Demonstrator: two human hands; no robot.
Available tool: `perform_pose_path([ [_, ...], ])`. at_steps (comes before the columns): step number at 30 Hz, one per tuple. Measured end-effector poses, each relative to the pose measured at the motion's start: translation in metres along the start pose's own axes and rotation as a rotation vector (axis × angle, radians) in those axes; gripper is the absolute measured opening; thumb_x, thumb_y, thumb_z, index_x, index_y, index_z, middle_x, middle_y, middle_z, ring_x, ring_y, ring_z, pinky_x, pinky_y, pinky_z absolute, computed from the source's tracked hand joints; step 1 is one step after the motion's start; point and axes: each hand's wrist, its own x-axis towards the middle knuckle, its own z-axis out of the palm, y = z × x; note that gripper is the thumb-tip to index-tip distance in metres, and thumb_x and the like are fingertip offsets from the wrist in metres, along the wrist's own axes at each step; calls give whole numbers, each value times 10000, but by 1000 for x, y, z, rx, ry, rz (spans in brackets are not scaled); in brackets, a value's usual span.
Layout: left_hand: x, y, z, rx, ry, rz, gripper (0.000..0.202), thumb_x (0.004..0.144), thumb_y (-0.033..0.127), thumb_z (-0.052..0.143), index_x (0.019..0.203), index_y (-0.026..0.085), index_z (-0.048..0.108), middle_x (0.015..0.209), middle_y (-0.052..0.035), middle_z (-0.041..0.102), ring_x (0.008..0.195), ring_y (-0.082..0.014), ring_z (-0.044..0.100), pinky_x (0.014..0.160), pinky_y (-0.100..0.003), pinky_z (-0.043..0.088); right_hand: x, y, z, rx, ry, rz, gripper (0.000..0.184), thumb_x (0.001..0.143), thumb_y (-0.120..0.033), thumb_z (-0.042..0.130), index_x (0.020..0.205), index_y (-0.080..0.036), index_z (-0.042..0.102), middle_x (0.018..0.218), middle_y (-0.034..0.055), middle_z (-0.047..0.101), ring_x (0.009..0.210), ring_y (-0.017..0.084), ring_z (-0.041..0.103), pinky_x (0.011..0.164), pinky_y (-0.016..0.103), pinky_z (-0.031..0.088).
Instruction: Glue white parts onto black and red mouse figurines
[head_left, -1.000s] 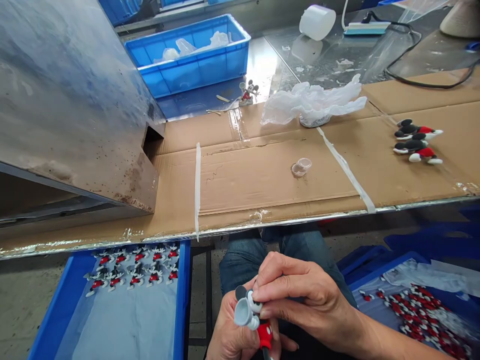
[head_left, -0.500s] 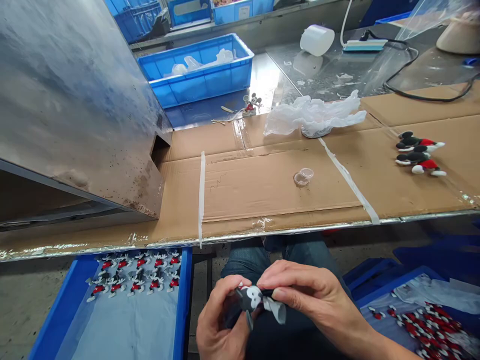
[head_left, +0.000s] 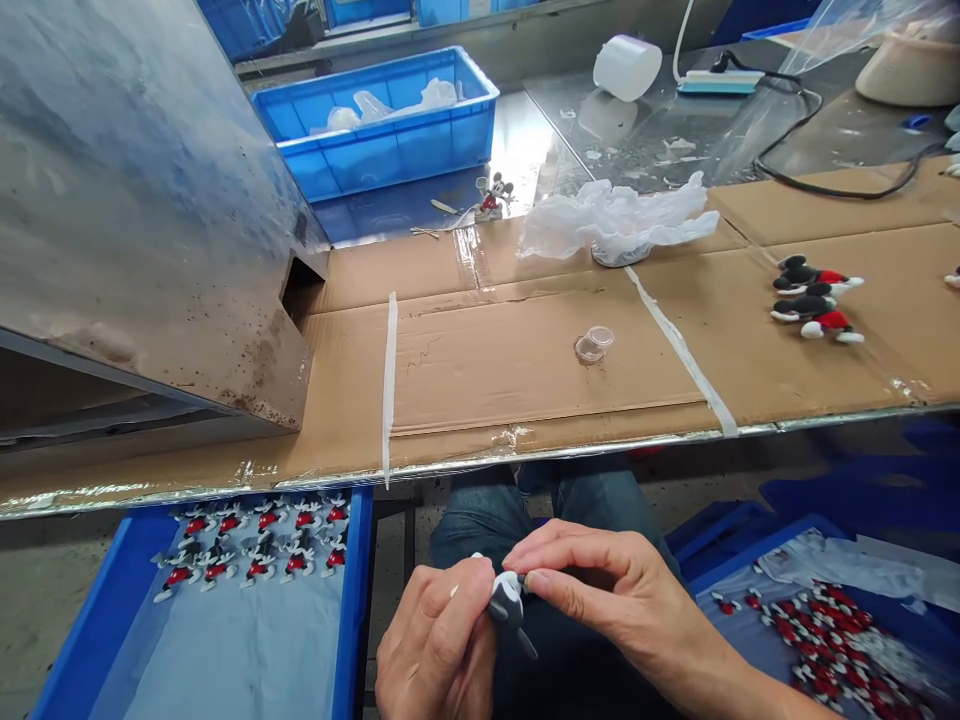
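Head view shows the figurine (head_left: 505, 603) dark-headed and white-faced.

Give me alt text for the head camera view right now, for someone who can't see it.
A person's left hand and right hand hold a dark-headed figurine over their lap, before a cardboard-covered bench. At lower left, a blue tray holds toy figures in two rows; at lower right, many red pieces lie heaped.

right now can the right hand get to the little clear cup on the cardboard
Probably yes: the right hand is busy at the figure, but nothing visible blocks the way over the cardboard to the little clear cup; it would likely need to stretch forward.
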Motion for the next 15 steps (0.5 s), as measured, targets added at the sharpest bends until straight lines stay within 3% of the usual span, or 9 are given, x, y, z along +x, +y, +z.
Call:
perform_pose_path([
  [7,2,2,-1,68,-39,68,253,857,-24,689,1081,92,684,860,-103,789,785,-147,730,632,-242,587,-1,-2,1,1,5,-14,147,942,-311,739,834,-262,826,906,18,765,869,175,692,830,246,518],
  [15,-8,6,1,136,4,-20,214,894,48,699,1082,148,711,914,-79,817,851,-180,775,712,-281,593,-3,-1,6,-49,49,-38,172,935,-325,743,802,-240,811,846,16,759,824,171,678,808,242,517],
])
